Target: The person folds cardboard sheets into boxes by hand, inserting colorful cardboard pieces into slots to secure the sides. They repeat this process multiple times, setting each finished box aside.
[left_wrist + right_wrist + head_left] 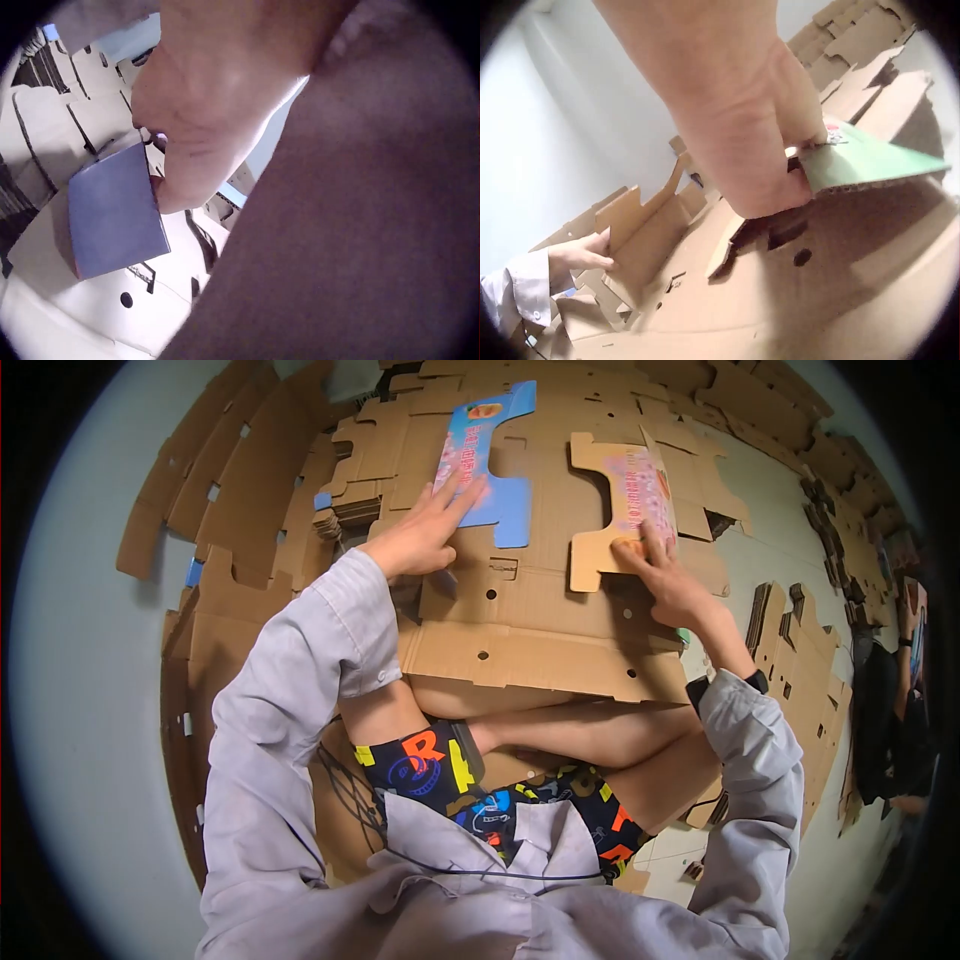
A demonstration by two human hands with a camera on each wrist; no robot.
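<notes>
My left hand [425, 530] grips the outer edge of a blue printed cardboard piece [510, 500] with a deep cut-out on its right side. In the left wrist view a plain blue flap [116, 214] of cardboard stands by the thumb. My right hand [678, 582] holds an orange-and-pink printed cardboard piece [590, 565], its notch facing left, with fingers over its lower right edge. A pale green flap [870, 161] juts out beside that hand in the right wrist view. Both pieces are raised over a large brown cardboard sheet [540, 620].
Stacked brown cardboard [360, 510] lies at the left of the sheet, and tall cardboard panels [215, 470] lean behind it. More cut cardboard [800, 660] lies on the pale floor at the right. My crossed legs [590, 735] are at the sheet's near edge. Another person's arm [905, 650] shows far right.
</notes>
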